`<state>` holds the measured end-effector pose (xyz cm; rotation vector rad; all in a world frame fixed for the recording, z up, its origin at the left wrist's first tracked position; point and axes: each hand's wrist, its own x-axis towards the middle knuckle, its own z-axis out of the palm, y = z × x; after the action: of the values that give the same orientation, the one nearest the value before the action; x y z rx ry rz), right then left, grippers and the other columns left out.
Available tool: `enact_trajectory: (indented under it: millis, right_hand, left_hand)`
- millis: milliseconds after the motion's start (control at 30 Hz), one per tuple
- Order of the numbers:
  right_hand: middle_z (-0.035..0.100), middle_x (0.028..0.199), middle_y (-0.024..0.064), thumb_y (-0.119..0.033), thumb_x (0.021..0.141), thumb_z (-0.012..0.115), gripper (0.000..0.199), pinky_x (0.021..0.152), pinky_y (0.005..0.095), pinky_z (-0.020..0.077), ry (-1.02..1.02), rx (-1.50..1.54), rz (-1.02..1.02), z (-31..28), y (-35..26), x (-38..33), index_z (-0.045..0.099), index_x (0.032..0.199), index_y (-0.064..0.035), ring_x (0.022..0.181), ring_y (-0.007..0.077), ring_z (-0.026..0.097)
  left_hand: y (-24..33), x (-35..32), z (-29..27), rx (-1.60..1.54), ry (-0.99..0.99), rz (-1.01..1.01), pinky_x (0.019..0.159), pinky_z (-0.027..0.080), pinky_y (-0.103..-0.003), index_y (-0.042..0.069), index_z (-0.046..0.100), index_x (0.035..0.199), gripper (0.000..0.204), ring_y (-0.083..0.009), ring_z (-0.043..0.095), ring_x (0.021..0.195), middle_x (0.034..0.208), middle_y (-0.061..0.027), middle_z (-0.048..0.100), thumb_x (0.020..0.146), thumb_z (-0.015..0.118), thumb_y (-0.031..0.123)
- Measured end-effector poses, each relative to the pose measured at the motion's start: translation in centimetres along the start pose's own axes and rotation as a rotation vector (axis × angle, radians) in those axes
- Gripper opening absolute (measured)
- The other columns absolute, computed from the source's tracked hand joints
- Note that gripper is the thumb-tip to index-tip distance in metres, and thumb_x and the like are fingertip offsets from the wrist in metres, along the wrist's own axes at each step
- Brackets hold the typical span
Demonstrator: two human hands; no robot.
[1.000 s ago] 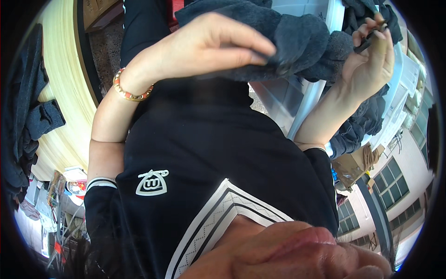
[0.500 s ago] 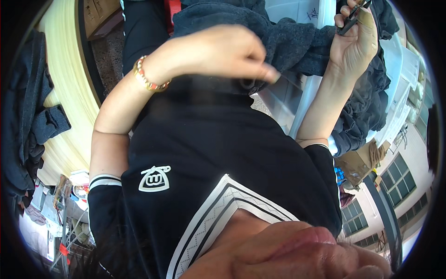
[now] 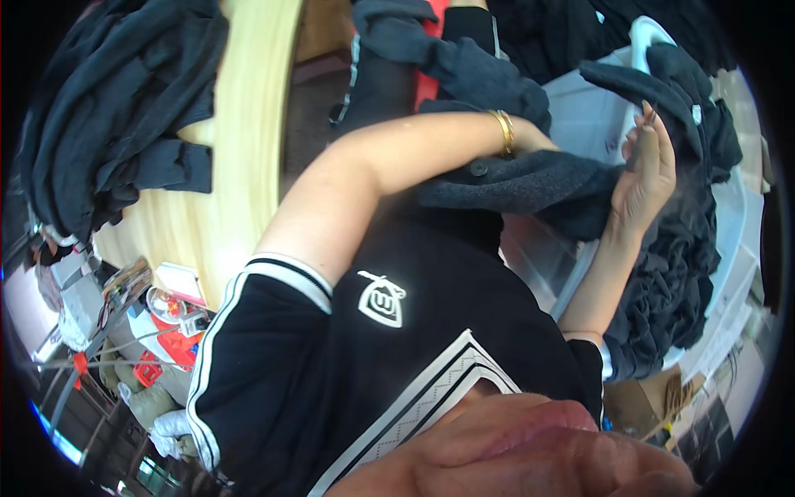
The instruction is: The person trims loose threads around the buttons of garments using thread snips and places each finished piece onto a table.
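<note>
A dark grey garment [image 3: 530, 189] with a button hangs across in front of my body. My left hand [image 3: 532, 137], with gold bracelets at its wrist, reaches in behind the garment's upper edge. Cloth covers its fingers, so I cannot see how they are set. My right hand [image 3: 650, 178] is raised at the garment's right end, fingers bent round small thread snips [image 3: 648, 118]. Only a thin tip of the snips shows between the fingers. The cloth lies against that hand's wrist.
Translucent plastic bins [image 3: 584, 112] stand ahead and to the right, with a heap of dark clothes [image 3: 667, 273] in them. At left is a pale wooden table [image 3: 252, 108] bearing a pile of dark garments [image 3: 124, 108]. Beyond my right arm sits a cardboard box [image 3: 646, 398].
My left hand has moved right and gone in behind the garment. My body has turned, and more of the table shows at left. The right hand has stayed raised with the snips.
</note>
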<state>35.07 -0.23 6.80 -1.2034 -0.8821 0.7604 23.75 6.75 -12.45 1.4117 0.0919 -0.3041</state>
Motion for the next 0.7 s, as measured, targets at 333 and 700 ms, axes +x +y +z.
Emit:
enact_trajectory:
  millis: [333,700]
  right_hand:
    - [0.069,0.119,0.0104,-0.006,0.099,0.063,0.032,0.074,0.0185,0.0444,-0.067,-0.096,-0.067,-1.5,0.9,0.0,0.063,0.129,0.0058,0.090,0.0068,0.061]
    - [0.069,0.118,0.0119,-0.006,0.100,0.062,0.034,0.070,0.0192,0.0415,-0.045,-0.098,-0.176,-1.6,0.1,-0.5,0.061,0.131,0.0078,0.086,0.0068,0.059]
  left_hand:
    - [2.1,-1.4,2.7,-0.386,0.296,0.293,0.091,0.047,-0.027,-0.001,0.063,0.132,0.037,-0.0103,0.062,0.098,0.113,-0.0047,0.071,0.096,0.057,0.007]
    - [22.7,-31.8,1.2,0.166,1.198,0.625,0.099,0.047,-0.024,0.004,0.074,0.117,0.049,-0.0143,0.062,0.116,0.127,-0.0073,0.069,0.075,0.050,-0.007]
